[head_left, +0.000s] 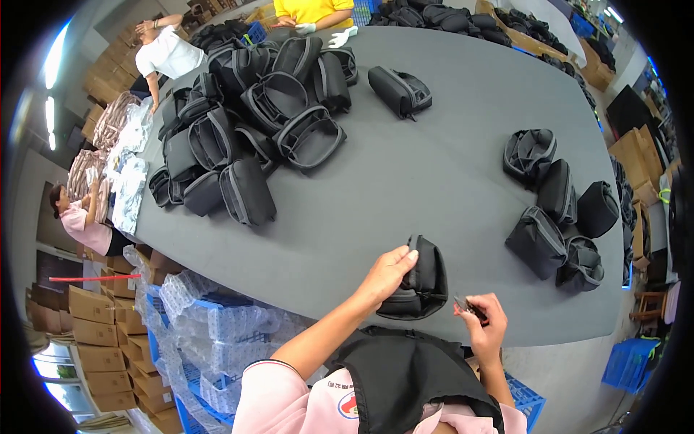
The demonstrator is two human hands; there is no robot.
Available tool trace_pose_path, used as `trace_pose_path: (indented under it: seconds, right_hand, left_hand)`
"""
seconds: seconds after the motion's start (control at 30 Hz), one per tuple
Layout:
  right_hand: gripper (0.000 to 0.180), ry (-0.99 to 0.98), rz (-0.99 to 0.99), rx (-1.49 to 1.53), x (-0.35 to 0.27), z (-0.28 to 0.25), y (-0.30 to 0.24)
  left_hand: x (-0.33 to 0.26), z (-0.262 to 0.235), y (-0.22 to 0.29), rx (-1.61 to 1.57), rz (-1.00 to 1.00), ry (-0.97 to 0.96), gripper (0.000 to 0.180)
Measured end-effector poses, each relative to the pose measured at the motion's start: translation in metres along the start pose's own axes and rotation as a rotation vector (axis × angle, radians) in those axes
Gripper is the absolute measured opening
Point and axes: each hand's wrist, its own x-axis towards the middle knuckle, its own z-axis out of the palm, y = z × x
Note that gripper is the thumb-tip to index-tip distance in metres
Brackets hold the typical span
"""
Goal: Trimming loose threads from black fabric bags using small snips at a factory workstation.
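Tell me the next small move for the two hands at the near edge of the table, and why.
Probably bring the right hand over to the black pouch. The left hand already grips that pouch at the grey table edge, while the right pinches a small tool just beside it, apart from the fabric.

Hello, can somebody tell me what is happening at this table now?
A person stands at a big grey table. The left hand holds a small black bag at the table's near edge; the right hand pinches a small tool. A pile of black bags lies far left, a few finished-looking ones to the right. Other people work across the table.
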Motion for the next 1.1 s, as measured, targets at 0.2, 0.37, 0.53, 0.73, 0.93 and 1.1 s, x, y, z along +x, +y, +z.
trace_pose_path:
  seconds: [0.2,0.37,0.53,0.73,0.93,1.1]
  right_hand:
    - [0.018,0.051,0.307,0.267,-0.014,-0.001,0.024]
    - [0.018,0.04,0.413,0.278,-0.021,0.005,0.029]
    - [0.018,0.026,0.328,0.184,-0.029,0.011,0.041]
    - [0.012,-0.037,0.435,0.183,-0.041,0.01,0.042]
    - [0.02,-0.087,0.551,0.394,-0.055,0.014,0.04]
    - [0.022,-0.01,0.61,0.331,-0.058,0.015,0.052]
  left_hand:
    - [-0.02,-0.036,0.031,0.371,0.456,0.306,0.031]
    - [-0.035,-0.073,0.081,1.208,1.104,0.605,0.032]
    - [-0.014,-0.143,0.038,1.858,0.771,0.633,0.026]
    - [-0.015,-0.184,-0.022,1.842,0.475,0.809,0.031]
    - [-0.025,-0.194,-0.021,1.894,0.41,0.859,0.029]
    - [-0.009,-0.196,-0.024,1.874,0.221,0.924,0.049]
